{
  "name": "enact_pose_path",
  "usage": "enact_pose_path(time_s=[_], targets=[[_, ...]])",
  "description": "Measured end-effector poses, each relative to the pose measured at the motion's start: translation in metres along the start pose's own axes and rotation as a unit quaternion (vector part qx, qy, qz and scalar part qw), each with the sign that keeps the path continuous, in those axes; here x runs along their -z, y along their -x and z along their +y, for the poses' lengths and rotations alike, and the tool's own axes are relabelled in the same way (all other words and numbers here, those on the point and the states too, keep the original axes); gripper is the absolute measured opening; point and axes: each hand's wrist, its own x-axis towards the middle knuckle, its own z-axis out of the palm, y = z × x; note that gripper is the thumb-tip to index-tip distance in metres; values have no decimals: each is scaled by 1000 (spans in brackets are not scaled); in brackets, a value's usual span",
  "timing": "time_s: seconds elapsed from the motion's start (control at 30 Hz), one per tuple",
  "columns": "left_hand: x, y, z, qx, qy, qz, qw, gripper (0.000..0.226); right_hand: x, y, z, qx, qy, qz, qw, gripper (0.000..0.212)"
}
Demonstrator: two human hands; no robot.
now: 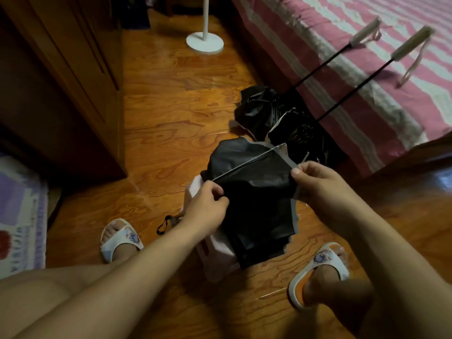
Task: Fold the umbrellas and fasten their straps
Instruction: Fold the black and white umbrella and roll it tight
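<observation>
Black umbrella (254,192) cloth, held above the floor (159,94) between the knees, looks thin, limp and slippery over stiff ribs, so left hand (208,204) and right hand (315,182) fingers pinch it along the rib edge.

A black-lined umbrella (254,204) with a pale pink outer side hangs half collapsed over the floor between the person's feet, its canopy crumpled and a thin metal rib stretched across the top. Two more umbrellas (276,118) lie beyond it with their loose black canopies heaped on the floor. Their dark shafts slant up onto the bed, ending in pale handles (408,46) with wrist loops.
</observation>
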Motion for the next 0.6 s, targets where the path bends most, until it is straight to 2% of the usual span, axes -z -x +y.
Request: enact_pose_path(time_s=[0.1,0.17,0.23,0.33,0.47,0.53,0.6], targets=[[-10,3,2,-41,20,-19,999,26,2,-11,9,25,-7,14,1000,12],[-13,2,4,-68,75,-21,995,36,6,-14,16,30,-12,17,999,10],[-12,0,10,-63,125,-8,990,33,9,-16,18,34,-26,16,999,19],[-12,-6,13,-52,123,33,990,26,10,-20,12,42,-60,24,997,31],[-16,1,10,-63,176,78,979,31,11,-31,6,65,-59,54,995,29],[-15,15,13,-92,208,134,965,27,11,-34,3,81,-48,59,994,27],[-12,28,15,-156,204,194,947,23,9,-35,0,89,-30,59,994,26]])
